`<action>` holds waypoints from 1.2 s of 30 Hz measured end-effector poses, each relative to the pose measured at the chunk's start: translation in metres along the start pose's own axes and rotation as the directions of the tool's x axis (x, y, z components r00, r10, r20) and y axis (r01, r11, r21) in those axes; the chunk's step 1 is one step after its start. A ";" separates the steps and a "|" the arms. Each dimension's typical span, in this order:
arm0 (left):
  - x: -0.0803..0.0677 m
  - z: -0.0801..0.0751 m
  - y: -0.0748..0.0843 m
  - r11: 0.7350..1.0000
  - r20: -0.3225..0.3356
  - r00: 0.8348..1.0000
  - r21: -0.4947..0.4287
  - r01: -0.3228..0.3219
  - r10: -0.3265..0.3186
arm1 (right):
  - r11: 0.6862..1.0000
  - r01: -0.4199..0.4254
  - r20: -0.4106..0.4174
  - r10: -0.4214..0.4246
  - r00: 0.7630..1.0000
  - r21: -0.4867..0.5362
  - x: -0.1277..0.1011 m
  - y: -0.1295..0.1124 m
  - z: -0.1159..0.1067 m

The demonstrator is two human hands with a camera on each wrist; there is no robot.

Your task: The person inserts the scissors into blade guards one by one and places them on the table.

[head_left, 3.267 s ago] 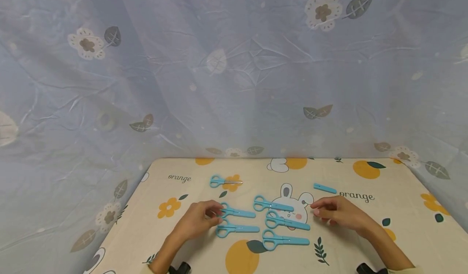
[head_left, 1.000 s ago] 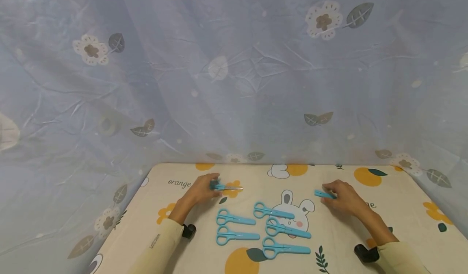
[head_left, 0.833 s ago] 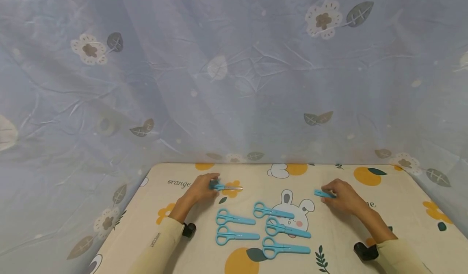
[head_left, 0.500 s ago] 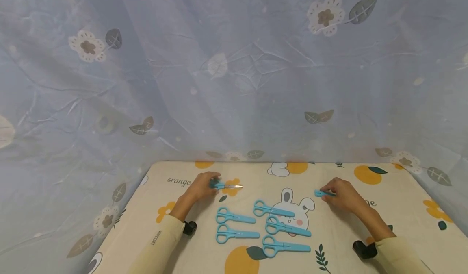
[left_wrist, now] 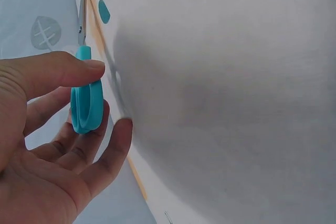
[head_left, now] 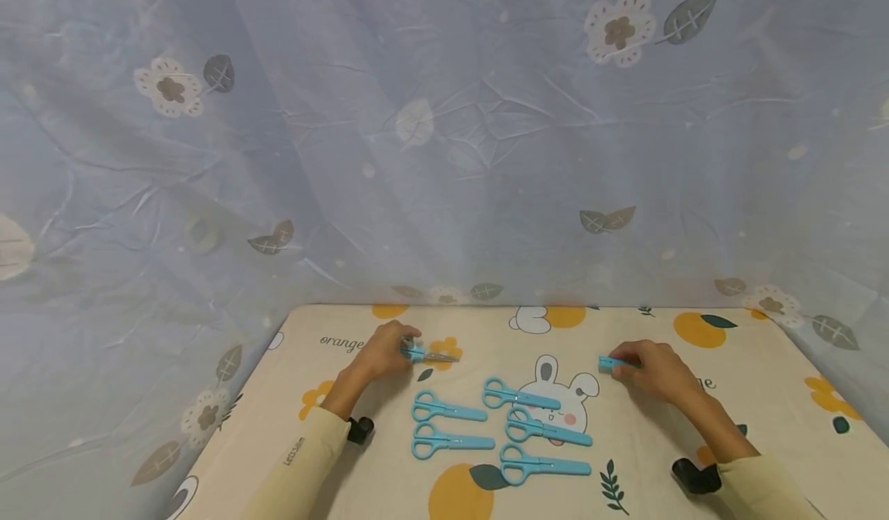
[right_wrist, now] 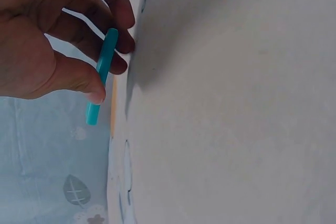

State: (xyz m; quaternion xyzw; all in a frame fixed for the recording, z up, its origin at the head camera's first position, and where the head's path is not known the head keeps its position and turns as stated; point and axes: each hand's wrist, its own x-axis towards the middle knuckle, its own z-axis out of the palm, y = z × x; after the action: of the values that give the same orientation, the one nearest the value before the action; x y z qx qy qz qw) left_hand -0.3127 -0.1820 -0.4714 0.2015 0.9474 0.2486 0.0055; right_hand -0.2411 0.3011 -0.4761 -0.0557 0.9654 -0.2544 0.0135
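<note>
In the head view my left hand (head_left: 386, 350) grips the turquoise handle of a pair of scissors (head_left: 414, 351) whose metal blades are bare and point right. The left wrist view shows the thumb pressed on the handle (left_wrist: 83, 66) near the blades, fingers behind the loops. Farther right, my right hand (head_left: 653, 367) pinches a small turquoise blade cover (head_left: 607, 363). Seen from the right wrist, the cover (right_wrist: 106, 56) is slim and lies between thumb and fingers, raised off the cloth. Its far end is hidden by the hand in the head view.
Several covered turquoise scissors lie between and nearer than the hands: two on the left (head_left: 447, 408) (head_left: 451, 440), others on the right (head_left: 521, 393) (head_left: 549, 429) (head_left: 545, 464). A printed cream cloth (head_left: 375, 466) covers the table. A grey-blue curtain (head_left: 444, 196) hangs behind it.
My left hand has gone from beside the covered scissors to the bare-bladed pair and taken hold. The right hand has reached the cover and picked it up. Lately both things have tilted slightly.
</note>
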 end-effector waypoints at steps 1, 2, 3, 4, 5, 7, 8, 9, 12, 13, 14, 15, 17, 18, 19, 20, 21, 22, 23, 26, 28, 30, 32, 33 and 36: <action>-0.001 -0.001 0.000 1.000 -0.001 1.000 0.000 0.006 -0.006 | 1.000 -0.001 -0.002 0.001 1.000 0.004 -0.001 -0.001 -0.001; -0.001 -0.001 0.001 1.000 -0.001 1.000 0.003 0.013 -0.013 | 1.000 -0.002 -0.003 0.002 1.000 0.007 -0.001 -0.002 -0.001; -0.002 -0.001 0.001 1.000 -0.002 1.000 0.000 0.021 -0.021 | 1.000 -0.001 -0.005 0.001 1.000 0.011 -0.002 -0.003 -0.001; -0.002 -0.001 0.001 1.000 -0.002 1.000 0.000 0.027 -0.027 | 1.000 -0.001 -0.006 0.001 1.000 0.015 -0.002 -0.004 -0.001; -0.003 -0.001 0.001 0.999 -0.002 0.999 -0.003 0.036 -0.036 | 1.000 0.000 -0.009 0.000 1.000 0.019 -0.003 -0.005 -0.001; -0.005 -0.001 0.002 0.999 0.000 0.999 -0.014 0.050 -0.050 | 1.000 0.002 -0.013 -0.002 1.000 0.027 -0.004 -0.006 0.000; -0.006 -0.001 0.002 0.998 0.002 0.998 -0.022 0.058 -0.058 | 0.999 0.002 -0.014 -0.002 1.000 0.033 -0.004 -0.006 0.001; -0.007 -0.001 0.003 0.998 0.001 0.998 -0.031 0.062 -0.062 | 0.999 0.003 -0.016 -0.003 1.000 0.040 -0.005 -0.006 0.002; -0.010 -0.001 0.004 0.996 -0.002 0.997 -0.051 0.072 -0.072 | 0.999 0.000 -0.019 0.001 1.000 0.054 -0.006 -0.006 0.005; -0.011 -0.001 0.005 0.995 -0.005 0.997 -0.061 0.074 -0.075 | 0.998 0.002 -0.020 -0.001 1.000 0.059 -0.007 -0.005 0.006; -0.012 -0.001 0.005 0.995 -0.011 0.997 -0.068 0.076 -0.077 | 0.998 0.005 -0.023 -0.004 1.000 0.062 -0.007 -0.005 0.007; -0.013 -0.001 0.005 0.994 -0.017 0.997 -0.080 0.075 -0.077 | 0.998 0.008 -0.026 -0.006 1.000 0.062 -0.007 -0.005 0.007; -0.014 -0.001 0.004 0.992 -0.027 0.997 -0.106 0.074 -0.078 | 0.998 0.008 -0.036 -0.006 0.999 0.064 -0.008 -0.005 0.007; -0.015 -0.001 0.004 0.990 -0.031 0.996 -0.122 0.073 -0.078 | 0.998 0.009 -0.040 -0.006 0.999 0.066 -0.008 -0.005 0.007; -0.016 -0.002 0.004 0.987 -0.034 0.996 -0.140 0.073 -0.079 | 0.998 0.009 -0.045 -0.006 0.999 0.066 -0.009 -0.005 0.007; -0.016 -0.001 0.003 0.985 -0.037 0.996 -0.156 0.073 -0.079 | 0.998 0.006 -0.049 -0.002 0.999 0.070 -0.010 -0.006 0.007; -0.017 -0.001 0.002 0.981 -0.034 0.996 -0.180 0.075 -0.082 | 0.997 0.001 -0.054 0.003 0.999 0.076 -0.010 -0.006 0.007; -0.018 -0.001 0.001 0.974 -0.026 0.996 -0.212 0.081 -0.088 | 0.997 0.000 -0.057 0.005 0.998 0.083 -0.011 -0.007 0.007; -0.018 0.000 0.000 0.965 -0.017 0.995 -0.245 0.088 -0.095 | 0.996 -0.002 -0.060 0.007 0.998 0.091 -0.012 -0.007 0.007; -0.021 0.001 -0.002 0.928 0.012 0.994 -0.355 0.109 -0.112 | 0.994 0.002 -0.072 0.006 0.997 0.113 -0.014 -0.008 0.007; -0.022 0.002 -0.004 0.895 0.029 0.993 -0.431 0.119 -0.118 | 0.992 0.005 -0.073 0.005 0.997 0.126 -0.015 -0.008 0.008; -0.024 0.003 -0.005 0.866 0.038 0.992 -0.484 0.123 -0.120 | 0.990 -0.002 -0.066 0.012 0.998 0.140 -0.016 -0.008 0.009; -0.027 0.003 -0.005 0.841 0.047 0.990 -0.524 0.135 -0.130 | 0.987 -0.012 -0.051 0.020 0.998 0.162 -0.017 -0.007 0.010; -0.028 0.004 -0.006 0.831 0.049 0.990 -0.539 0.140 -0.136 | 0.984 -0.020 -0.043 0.028 0.999 0.177 -0.017 -0.007 0.010; -0.031 0.005 -0.006 0.810 0.051 0.987 -0.565 0.155 -0.154 | 0.971 -0.053 -0.011 0.058 0.998 0.232 -0.019 -0.007 0.011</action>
State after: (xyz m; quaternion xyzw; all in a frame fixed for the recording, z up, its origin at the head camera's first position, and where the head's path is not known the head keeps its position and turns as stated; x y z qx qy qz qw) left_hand -0.2856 -0.1967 -0.4815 0.1134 0.8438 0.5173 0.0865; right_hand -0.2213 0.2919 -0.4825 -0.0244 0.9304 -0.3652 0.0184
